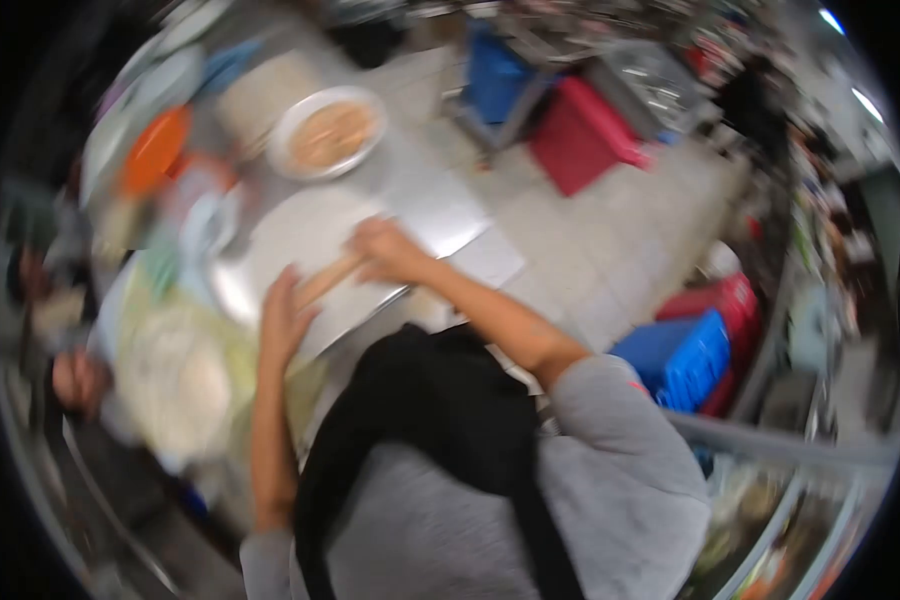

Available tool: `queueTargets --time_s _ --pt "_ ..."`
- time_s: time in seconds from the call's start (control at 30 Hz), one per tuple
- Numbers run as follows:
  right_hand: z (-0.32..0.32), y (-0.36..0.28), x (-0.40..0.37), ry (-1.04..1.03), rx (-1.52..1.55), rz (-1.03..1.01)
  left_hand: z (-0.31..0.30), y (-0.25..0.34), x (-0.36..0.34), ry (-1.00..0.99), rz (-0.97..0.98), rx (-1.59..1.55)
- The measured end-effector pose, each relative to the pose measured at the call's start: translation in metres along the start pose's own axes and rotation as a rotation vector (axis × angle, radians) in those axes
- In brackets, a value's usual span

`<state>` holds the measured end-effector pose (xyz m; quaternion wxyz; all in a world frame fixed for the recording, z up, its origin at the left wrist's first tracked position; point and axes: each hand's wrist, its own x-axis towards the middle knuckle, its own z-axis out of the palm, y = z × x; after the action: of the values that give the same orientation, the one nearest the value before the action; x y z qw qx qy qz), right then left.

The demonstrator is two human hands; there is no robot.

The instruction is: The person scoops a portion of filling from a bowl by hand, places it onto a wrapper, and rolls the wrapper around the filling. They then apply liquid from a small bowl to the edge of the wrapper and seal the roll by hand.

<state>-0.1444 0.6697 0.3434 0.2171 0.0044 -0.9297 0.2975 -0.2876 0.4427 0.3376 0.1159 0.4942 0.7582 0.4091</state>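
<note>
A wooden rolling pin [330, 279] lies slantwise between my two hands, over a pale, flat sheet [305, 232] that looks like dough on the metal table [455, 218]. My left hand [286, 312] is at the pin's lower left end, its fingers stretched out along it. At the other end, my right hand [385, 250] has its fingers wrapped round the pin. Just beyond the sheet stands a white bowl [278, 150] with orange-brown pieces in it. Motion blur softens the finger outlines.
An orange container [156, 150] and blurred bags stand at the left. A large pale round mass [178, 385] lies at the lower left, near a blurred person's hand [79, 381]. Red [585, 135] and blue bins [678, 358] stand across the tiled floor.
</note>
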Motion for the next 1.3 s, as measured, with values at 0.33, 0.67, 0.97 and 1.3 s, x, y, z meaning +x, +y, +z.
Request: queueTargets --time_s 0.33,0.67,0.97,1.3 --pt "0.042 -0.057 0.035 -0.112 -0.187 -0.024 -0.024 0.019 -0.009 0.01 -0.191 -0.124" --pt "0.032 -0.062 0.036 -0.09 -0.113 0.046 -0.023 0.02 -0.01 0.097 -0.112 -0.084" --pt "0.051 -0.057 0.035 0.043 0.0 0.089 -0.014 0.007 -0.006 0.115 0.082 0.144" --pt "0.044 -0.071 0.043 -0.104 -0.157 -0.009 -0.027 0.01 -0.016 0.135 -0.045 -0.04"
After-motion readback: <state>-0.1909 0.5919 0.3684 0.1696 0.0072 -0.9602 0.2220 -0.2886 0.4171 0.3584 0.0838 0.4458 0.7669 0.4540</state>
